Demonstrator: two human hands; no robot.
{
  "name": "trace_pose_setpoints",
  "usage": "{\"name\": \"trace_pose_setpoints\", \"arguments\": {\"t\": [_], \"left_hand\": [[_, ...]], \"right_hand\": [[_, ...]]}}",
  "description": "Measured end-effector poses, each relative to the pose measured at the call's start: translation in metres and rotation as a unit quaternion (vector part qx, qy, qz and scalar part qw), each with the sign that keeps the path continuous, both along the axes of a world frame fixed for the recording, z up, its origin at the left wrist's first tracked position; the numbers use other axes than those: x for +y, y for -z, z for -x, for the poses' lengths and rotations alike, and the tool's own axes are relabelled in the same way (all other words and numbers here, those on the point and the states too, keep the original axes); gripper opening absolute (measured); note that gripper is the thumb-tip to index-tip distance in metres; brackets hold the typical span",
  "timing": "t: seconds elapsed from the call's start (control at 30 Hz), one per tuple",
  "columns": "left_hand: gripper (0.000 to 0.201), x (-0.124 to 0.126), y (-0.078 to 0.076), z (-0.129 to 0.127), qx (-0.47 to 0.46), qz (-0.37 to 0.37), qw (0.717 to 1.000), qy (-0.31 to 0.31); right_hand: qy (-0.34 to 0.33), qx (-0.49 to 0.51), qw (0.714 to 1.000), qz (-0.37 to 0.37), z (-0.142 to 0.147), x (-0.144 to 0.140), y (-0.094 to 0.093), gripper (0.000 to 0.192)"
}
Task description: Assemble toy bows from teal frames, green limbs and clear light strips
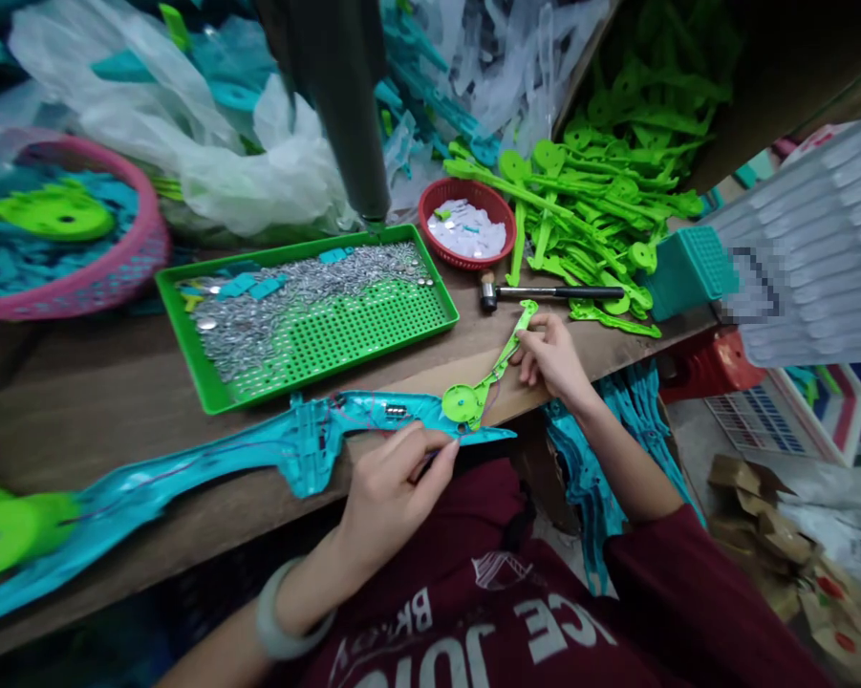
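A long turquoise plastic half-shell (186, 468) lies along the table's front edge, its inner side up, with thin wires and small metal parts inside. My left hand (394, 487) is at its right end, thumb and forefinger pinched together against the near edge; what lies between them is hidden. My right hand (548, 354) is closed on the narrow upper arm of a lime-green plastic piece (462, 403). That piece's round disc rests over the shell's right end, close to my left fingertips. A thin wire hangs between the green piece and my right hand.
A green perforated tray (358, 330) of small metal parts lies behind the shell. A hammer (551, 292), a red basket (467, 260) of white pieces and heaped green parts (580, 220) stand beyond. A dark vertical machine column (344, 115) hangs over the tray. A pink basket (154, 239) stands left.
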State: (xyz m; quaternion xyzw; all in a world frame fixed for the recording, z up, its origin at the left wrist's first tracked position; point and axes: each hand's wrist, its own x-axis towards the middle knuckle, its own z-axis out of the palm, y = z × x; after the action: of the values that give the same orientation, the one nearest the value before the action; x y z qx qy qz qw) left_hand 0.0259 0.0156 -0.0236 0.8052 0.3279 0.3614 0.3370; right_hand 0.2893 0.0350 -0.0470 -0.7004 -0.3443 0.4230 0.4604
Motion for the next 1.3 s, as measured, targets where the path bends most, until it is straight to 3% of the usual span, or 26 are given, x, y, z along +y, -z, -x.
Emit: {"name": "trace_pose_setpoints", "arguments": {"t": [0.03,0.1,0.2,0.3,0.4,0.67,0.83,1.0,1.07,1.3], "left_hand": [[0.016,0.001,0.0,-0.001,0.001,-0.002,1.0,0.003],[0.014,0.001,0.003,-0.001,0.006,-0.016,1.0,0.017],[0.015,0.003,0.007,0.003,0.033,-0.064,0.997,0.028],[0.018,0.006,0.01,0.008,0.08,-0.122,0.989,0.012],[0.017,0.01,0.01,0.011,0.111,-0.14,0.984,-0.014],[0.012,0.012,0.015,0.012,0.097,-0.083,0.991,-0.03],[0.009,0.011,0.008,0.012,0.045,-0.017,0.998,-0.035],[0.017,0.011,0.004,0.006,-0.029,0.099,0.99,0.093],[0.018,0.01,0.003,0.003,-0.039,0.119,0.986,0.111],[0.008,0.009,0.001,-0.002,0.044,0.063,0.997,0.025]], "right_hand": [[0.007,-0.076,0.996,-0.036,0.0,-0.001,0.001,0.033],[-0.006,-0.234,0.963,-0.131,0.001,-0.007,0.001,0.032],[-0.154,-0.393,0.873,-0.243,0.003,-0.017,-0.002,0.013],[-0.317,-0.45,0.777,-0.306,0.004,-0.022,-0.007,0.009],[-0.374,-0.458,0.734,-0.333,0.005,-0.02,-0.01,0.011],[-0.416,-0.49,0.722,-0.256,0.011,-0.017,-0.015,0.029],[-0.467,-0.471,0.72,-0.205,0.011,-0.012,-0.024,0.028],[-0.488,-0.444,0.738,-0.14,0.014,-0.003,-0.033,0.026],[-0.496,-0.436,0.746,-0.091,0.019,0.001,-0.039,0.022],[-0.511,-0.447,0.727,0.099,0.042,0.019,-0.063,0.011]]}}
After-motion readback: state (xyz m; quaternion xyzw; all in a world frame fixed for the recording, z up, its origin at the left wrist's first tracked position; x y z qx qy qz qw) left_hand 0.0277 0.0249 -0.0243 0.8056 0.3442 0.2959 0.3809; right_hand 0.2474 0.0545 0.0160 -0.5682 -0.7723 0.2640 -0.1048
